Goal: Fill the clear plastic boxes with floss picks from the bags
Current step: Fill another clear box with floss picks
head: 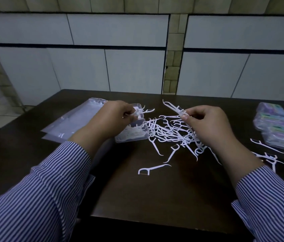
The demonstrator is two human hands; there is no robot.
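A dark brown counter (155, 198) stands against a tiled wall. On its far left lie flat clear bags (74, 123), overlapping. Just right of them sits an open clear plastic box (134, 135) with white floss picks inside. A loose heap of floss picks (170, 131) spreads across the middle, with single picks strewn nearer. At the far right lies a stack of filled boxes (279, 126), more picks (266, 154) beside it.

Single head-worn view, wide-angle
It looks forward and down from close above the dark table (155, 198), both hands (113, 117) within near reach, facing a tiled wall (120, 49) beyond.
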